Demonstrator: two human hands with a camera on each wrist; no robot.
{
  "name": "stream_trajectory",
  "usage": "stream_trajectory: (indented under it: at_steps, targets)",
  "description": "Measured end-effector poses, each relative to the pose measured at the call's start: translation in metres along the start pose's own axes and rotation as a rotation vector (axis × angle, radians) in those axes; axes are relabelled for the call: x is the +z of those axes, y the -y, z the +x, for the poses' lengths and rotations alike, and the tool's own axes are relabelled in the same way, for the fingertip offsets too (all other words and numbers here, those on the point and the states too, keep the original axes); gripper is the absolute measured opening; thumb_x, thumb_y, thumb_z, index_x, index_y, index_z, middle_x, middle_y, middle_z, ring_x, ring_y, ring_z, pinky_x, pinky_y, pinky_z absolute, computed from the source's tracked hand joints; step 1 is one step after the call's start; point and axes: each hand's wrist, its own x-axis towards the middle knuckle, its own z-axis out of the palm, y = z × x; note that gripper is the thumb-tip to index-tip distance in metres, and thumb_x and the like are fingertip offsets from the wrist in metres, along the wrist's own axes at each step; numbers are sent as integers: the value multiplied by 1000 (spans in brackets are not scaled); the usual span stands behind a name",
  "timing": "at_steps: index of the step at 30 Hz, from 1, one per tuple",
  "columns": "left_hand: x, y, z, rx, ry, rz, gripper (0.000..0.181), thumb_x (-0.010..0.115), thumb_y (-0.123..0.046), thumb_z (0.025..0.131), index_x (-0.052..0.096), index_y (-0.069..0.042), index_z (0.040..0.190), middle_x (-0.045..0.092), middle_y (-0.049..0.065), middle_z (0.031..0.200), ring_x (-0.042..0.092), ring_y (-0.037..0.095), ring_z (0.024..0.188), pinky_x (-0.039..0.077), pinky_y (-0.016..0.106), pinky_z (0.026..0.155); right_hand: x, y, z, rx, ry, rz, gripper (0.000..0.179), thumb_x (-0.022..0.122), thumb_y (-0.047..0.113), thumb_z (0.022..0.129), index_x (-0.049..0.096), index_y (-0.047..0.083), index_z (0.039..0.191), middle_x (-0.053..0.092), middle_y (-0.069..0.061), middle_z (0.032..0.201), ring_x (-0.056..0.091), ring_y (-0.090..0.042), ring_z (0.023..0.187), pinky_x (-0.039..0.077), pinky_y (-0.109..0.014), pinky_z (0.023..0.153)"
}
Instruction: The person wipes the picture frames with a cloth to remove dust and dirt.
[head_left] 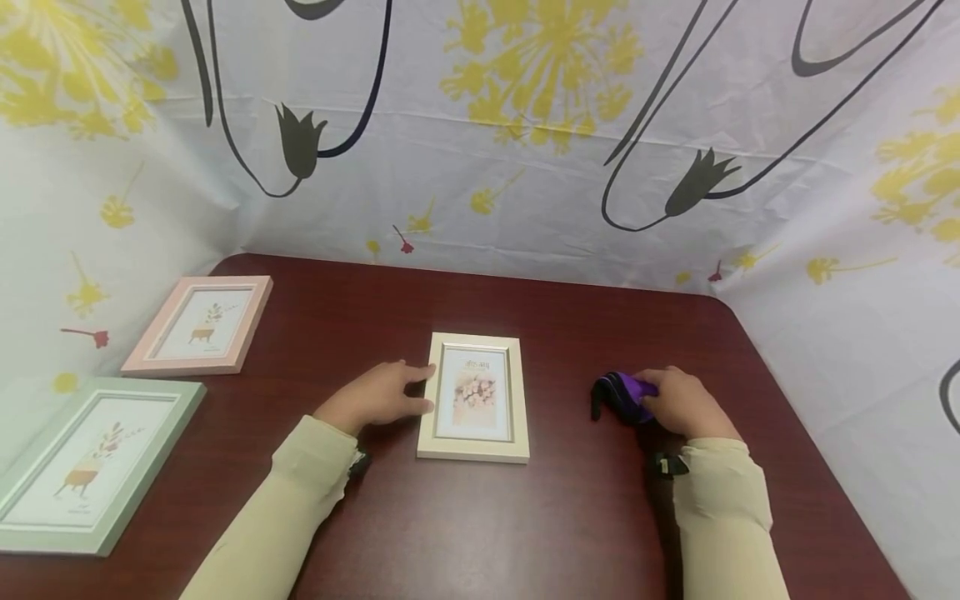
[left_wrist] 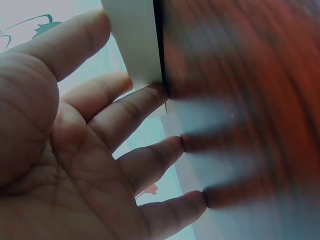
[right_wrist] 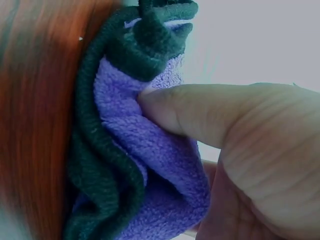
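Observation:
A cream picture frame (head_left: 478, 400) with a floral print lies face up on the dark red table. My left hand (head_left: 380, 395) touches its left side with thumb and a finger, the fingers fairly straight. In the left wrist view, the frame's pale edge (left_wrist: 134, 42) stands by the fingertips, and other fingertips rest on the tabletop. To the right of the frame, my right hand (head_left: 684, 403) pinches a bunched purple cloth (head_left: 628, 398) with black edging. The right wrist view has the thumb pressed into the fuzzy cloth (right_wrist: 155, 135); the other fingers are mostly hidden behind it.
At the table's left side lie a pink picture frame (head_left: 238, 357) and a larger green picture frame (head_left: 142, 479), both with plant prints. Patterned white sheeting (head_left: 525, 204) hangs along the back and both sides of the table (head_left: 585, 517).

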Motion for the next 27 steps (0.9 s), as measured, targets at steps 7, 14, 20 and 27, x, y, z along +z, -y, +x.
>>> stream_trajectory:
  at_steps: [7, 14, 20, 27]
  targets:
    - [-2, -3, 2, 21, -14, 26, 64, 75, -25, 90, 50, -9, 146, 51, 12, 145, 48, 29, 133, 41, 45, 106, -1, 2, 1, 11, -5, -6, 29, 68, 5, 87, 70, -1, 114, 67, -24, 104, 59, -35, 89, 49, -53, 76]
    - [0, -3, 13, 6, -14, 45, 64, 76, -28, 89, 51, -10, 146, 53, 11, 144, 51, 26, 128, 43, 44, 104, 0, 2, -3, 29, 4, 6, 27, 68, 4, 87, 71, 0, 113, 66, -24, 105, 59, -36, 88, 49, -53, 74]
    - [-9, -1, 41, 26, 31, 72, 63, 73, -31, 91, 50, -12, 147, 52, 8, 145, 48, 25, 132, 40, 45, 108, 1, 3, -2, 75, 11, -2, 30, 67, 8, 87, 70, 3, 116, 63, -30, 109, 60, -44, 95, 49, -56, 75]
    - [-19, -7, 82, 84, 59, 126, 63, 70, -37, 93, 49, -12, 147, 51, 7, 146, 45, 25, 136, 39, 42, 109, 1, 2, -2, 102, 28, -3, 32, 67, 9, 88, 69, 4, 120, 60, -32, 113, 59, -48, 98, 49, -57, 73]
